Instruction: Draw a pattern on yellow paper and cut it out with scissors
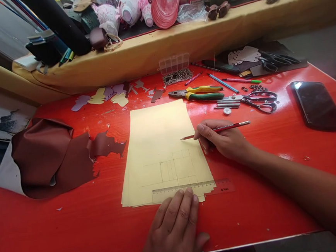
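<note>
pencil (234, 126) pinched in the right hand (221, 139), thumb and fingers closed around it, its tip over the paper (157, 142). from here i can't tell whether the tip is touching. the left hand (172, 228) is spread, fingertips pressing on a clear ruler (181, 189) that lies across the lower edge of the paper. the paper is a cream stack in the middle of the red desk (48, 236), with faint pencil boxes drawn just above the ruler. past the stack sit pliers (205, 96) with yellow and green handles, and scissors (259, 101) beside them. a dark phone (317, 106) lies well off to the right. on the left, a torn sheet of brown leather (51, 162) lies near the paper, and paper cutouts (101, 96) are scattered beyond it. a small plastic box (175, 64) sits near the padded shelf (162, 50) at the far edge.
</note>
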### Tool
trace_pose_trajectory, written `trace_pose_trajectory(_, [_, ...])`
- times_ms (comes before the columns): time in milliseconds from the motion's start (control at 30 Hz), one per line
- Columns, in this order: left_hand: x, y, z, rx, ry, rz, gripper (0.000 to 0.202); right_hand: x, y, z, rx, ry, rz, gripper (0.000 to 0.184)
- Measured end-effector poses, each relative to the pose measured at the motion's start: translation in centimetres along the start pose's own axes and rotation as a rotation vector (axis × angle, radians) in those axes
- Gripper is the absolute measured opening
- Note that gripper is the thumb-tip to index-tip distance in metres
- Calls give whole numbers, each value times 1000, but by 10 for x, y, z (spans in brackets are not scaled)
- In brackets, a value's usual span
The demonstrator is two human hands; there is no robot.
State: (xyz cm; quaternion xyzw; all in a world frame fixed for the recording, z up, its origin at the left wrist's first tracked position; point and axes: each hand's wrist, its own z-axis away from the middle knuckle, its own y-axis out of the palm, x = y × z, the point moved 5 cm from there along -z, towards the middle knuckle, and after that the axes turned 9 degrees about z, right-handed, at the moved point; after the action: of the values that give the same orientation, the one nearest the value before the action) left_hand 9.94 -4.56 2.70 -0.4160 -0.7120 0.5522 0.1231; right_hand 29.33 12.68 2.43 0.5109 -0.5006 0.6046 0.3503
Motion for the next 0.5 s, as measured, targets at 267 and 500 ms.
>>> trace_pose_trajectory(267, [-7, 2, 2, -32, 15, -32, 44, -1, 1, 0, 19, -1, 38, 51])
trace_pose_trajectory(500, [-6, 0, -1, -15, 18, -22, 44, 1, 1, 0, 17, -7, 50, 50])
